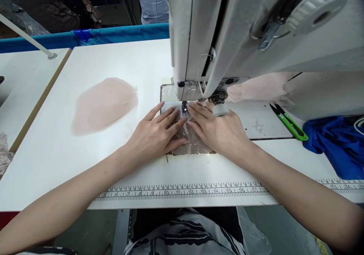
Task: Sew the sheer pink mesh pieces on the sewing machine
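My left hand (pixel 161 129) lies flat with its fingers stretched out, just left of the presser foot (pixel 184 107). From the other side my right hand (pixel 215 126) also rests flat, its fingertips close to the foot. Between and beneath the fingers is a sheer, pale piece of fabric (pixel 196 143) on the bed of a white sewing machine (pixel 196 31). Its edges are hard to make out against the shiny clear film there. A sheer pink fabric piece (pixel 105 105) lies on the table, left of my left hand.
More pink fabric (pixel 258 88) is under the machine arm. Green thread snips (pixel 290 122) lie at the right, by a bundle of blue cloth (pixel 335 141). A printed ruler (pixel 182 191) runs along the table's front edge. Other people are beyond the blue cloth edging (pixel 122 34).
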`<control>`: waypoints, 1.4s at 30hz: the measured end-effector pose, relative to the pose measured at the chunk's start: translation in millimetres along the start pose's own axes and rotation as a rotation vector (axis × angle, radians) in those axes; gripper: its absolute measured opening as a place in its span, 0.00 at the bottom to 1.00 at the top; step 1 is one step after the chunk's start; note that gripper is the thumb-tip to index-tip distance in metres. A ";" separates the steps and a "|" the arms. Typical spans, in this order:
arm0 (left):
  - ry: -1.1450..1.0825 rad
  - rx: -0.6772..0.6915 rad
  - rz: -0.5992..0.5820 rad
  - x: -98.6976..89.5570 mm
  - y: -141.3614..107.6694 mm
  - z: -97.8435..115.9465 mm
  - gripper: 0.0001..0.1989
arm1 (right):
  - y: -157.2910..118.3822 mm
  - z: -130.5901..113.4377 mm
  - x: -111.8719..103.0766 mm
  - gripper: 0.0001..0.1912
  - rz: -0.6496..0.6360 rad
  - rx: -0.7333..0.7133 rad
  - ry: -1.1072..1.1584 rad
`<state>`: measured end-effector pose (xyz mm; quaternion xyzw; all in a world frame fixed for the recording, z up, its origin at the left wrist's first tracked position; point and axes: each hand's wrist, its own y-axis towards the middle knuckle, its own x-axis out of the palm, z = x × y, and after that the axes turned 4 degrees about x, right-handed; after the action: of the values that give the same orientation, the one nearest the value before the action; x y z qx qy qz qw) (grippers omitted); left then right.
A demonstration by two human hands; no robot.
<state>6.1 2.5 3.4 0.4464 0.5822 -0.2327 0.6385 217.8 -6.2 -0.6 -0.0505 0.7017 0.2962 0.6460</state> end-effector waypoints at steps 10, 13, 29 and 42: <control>0.010 0.000 0.022 0.9 0.7 2.3 0.26 | 2.0 3.5 -1.0 0.19 0.001 -0.017 -0.030; 0.011 0.001 0.020 0.6 0.4 2.2 0.26 | 1.8 3.2 -2.2 0.20 0.002 -0.017 -0.026; 0.006 -0.014 0.019 2.1 1.1 2.5 0.27 | 1.5 4.2 -0.1 0.18 0.013 -0.023 -0.037; 0.011 0.280 0.135 -5.0 -7.6 -8.4 0.26 | -2.6 8.3 -11.3 0.14 0.122 -0.234 0.062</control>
<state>-5.6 4.8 6.5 0.5704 0.5162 -0.2655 0.5811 228.1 -7.9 9.2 -0.0917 0.6839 0.4131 0.5944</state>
